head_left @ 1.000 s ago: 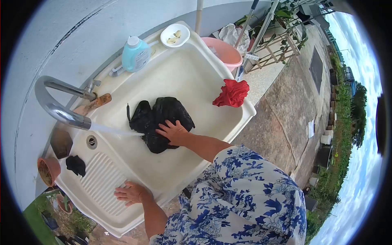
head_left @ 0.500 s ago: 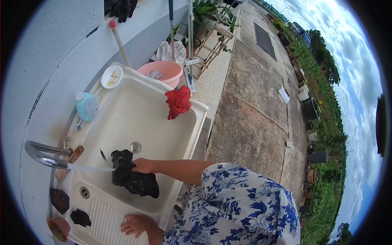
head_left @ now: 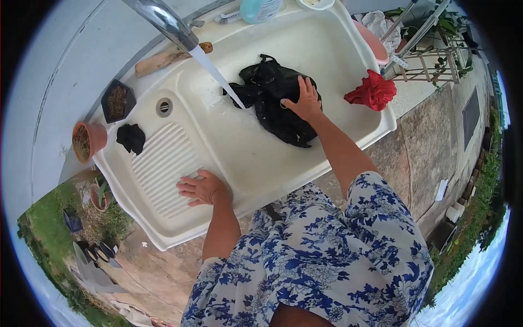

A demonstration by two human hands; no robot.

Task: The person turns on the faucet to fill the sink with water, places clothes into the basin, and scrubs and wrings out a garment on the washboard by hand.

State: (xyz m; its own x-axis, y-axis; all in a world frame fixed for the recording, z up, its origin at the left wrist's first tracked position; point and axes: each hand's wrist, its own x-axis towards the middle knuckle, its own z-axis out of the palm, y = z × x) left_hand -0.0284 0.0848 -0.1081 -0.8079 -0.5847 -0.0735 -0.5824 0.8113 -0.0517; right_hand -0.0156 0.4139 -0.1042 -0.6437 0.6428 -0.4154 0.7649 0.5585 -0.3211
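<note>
A cream sink stood against the pale wall, its wide basin beside a ridged washboard with a small drain at the wall end. The black cloth lay bunched and wet in the basin, and water ran from the chrome faucet onto its near-faucet edge. The person's right hand was spread over it, thumb apart from the fingers; the left hand rested on the ridges, fingers fanned, holding nothing.

From my side I saw a small black piece of cloth at the washboard's corner, between a clay pot and the drain, and a red cloth crumpled on the opposite rim. A blue bottle and a brush sat along the back ledge. Beyond the sink stretched stained concrete paving, bordered by greenery.
</note>
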